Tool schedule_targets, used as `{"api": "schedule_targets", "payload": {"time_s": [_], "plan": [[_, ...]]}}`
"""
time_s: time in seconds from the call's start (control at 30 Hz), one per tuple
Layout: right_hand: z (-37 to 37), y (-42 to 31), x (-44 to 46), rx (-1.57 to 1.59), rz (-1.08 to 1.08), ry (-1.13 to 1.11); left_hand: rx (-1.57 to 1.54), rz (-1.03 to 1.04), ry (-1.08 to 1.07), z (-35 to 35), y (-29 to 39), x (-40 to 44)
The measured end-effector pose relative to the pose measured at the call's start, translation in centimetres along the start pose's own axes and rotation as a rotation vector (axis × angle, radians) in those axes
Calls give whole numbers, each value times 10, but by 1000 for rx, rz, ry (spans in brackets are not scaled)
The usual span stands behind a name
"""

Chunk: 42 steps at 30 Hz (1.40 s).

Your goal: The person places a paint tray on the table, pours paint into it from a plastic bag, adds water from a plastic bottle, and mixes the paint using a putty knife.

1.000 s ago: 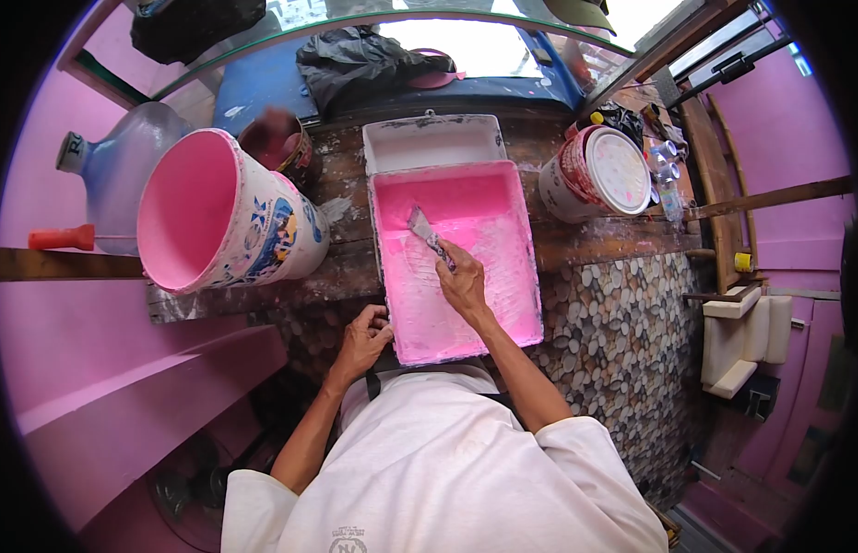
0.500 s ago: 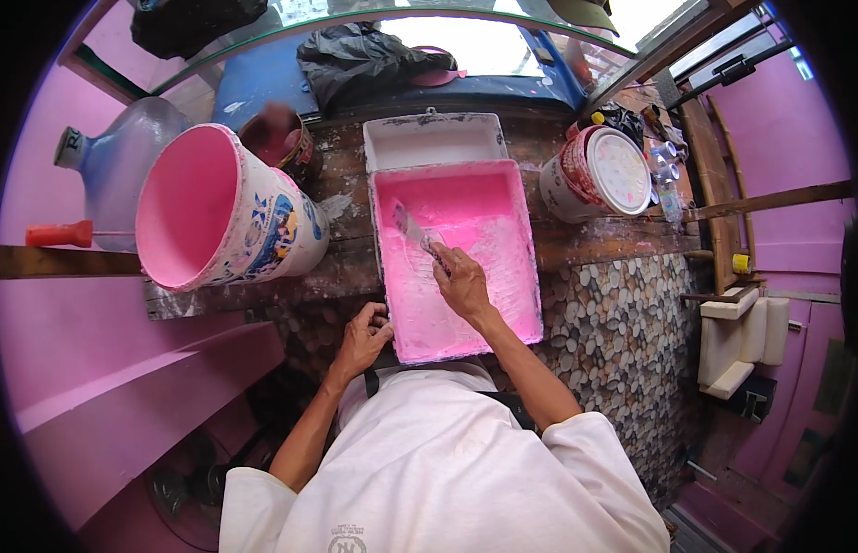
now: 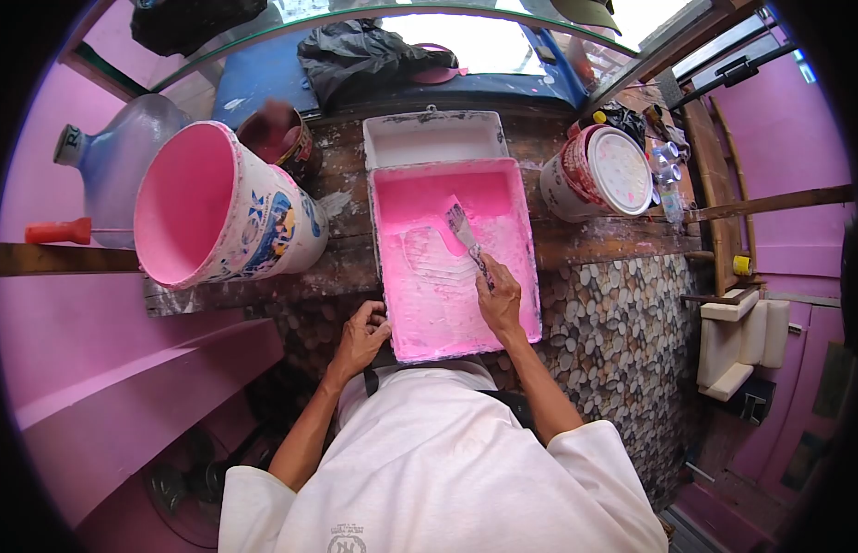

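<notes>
A white paint tray (image 3: 537, 313) coated inside with wet pink paint lies in front of me, reaching over the table's near edge. My right hand (image 3: 500, 295) is closed around the speckled handle of a paintbrush (image 3: 461, 226). The brush slants up and left, its pink-coated tip over the paint in the middle of the tray. My left hand (image 3: 360, 335) is at the tray's lower left corner, fingers curled against its rim; its thumb is partly hidden.
A large pink-stained bucket (image 3: 295, 230) stands on the left of the wooden table (image 3: 350, 267), near a big water bottle (image 3: 124, 157) and a paint can (image 3: 300, 157). A lidded white bucket (image 3: 567, 184) is on the right. A white container (image 3: 435, 138) sits behind the tray.
My right hand has moved right and slightly down with the paintbrush. The brush tip has shifted from the tray's left side to its middle. My left hand stays at the corner.
</notes>
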State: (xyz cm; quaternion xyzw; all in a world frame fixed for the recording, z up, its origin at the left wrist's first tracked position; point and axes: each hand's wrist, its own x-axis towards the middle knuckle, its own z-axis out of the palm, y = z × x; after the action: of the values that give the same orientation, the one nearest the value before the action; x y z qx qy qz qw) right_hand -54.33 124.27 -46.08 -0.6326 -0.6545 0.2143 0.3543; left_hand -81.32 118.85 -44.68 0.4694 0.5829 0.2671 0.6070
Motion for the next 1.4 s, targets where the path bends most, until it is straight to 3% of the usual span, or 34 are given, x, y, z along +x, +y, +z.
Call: {"api": "schedule_targets", "payload": {"time_s": [0.13,0.3,0.7,0.77,0.9,1.03,1.17,1.27,1.4], "plan": [[-19,-8,-13,-2,21,37,-42,22,41,2,-5,1],[-43,-29,-41,258,410,-14,-70,20,27,4,-4,2],[-35,-18,-12,258,415,4,28,15,-2,-1,-3,3],[-46,-19,-23,215,313,5,32,-9,3,1,-1,3],[-40,-18,-40,235,365,-60,-25,15,22,3,-1,0],[-9,-10,0,241,432,-89,-54,16,17,4,-2,1],[-23,-10,21,229,474,-62,6,22,26,2,-6,4],[-28,21,16,-104,86,174,-53,5,29,2,-7,3],[-20,15,17,-141,124,142,-9,16,31,1,-5,4]]}}
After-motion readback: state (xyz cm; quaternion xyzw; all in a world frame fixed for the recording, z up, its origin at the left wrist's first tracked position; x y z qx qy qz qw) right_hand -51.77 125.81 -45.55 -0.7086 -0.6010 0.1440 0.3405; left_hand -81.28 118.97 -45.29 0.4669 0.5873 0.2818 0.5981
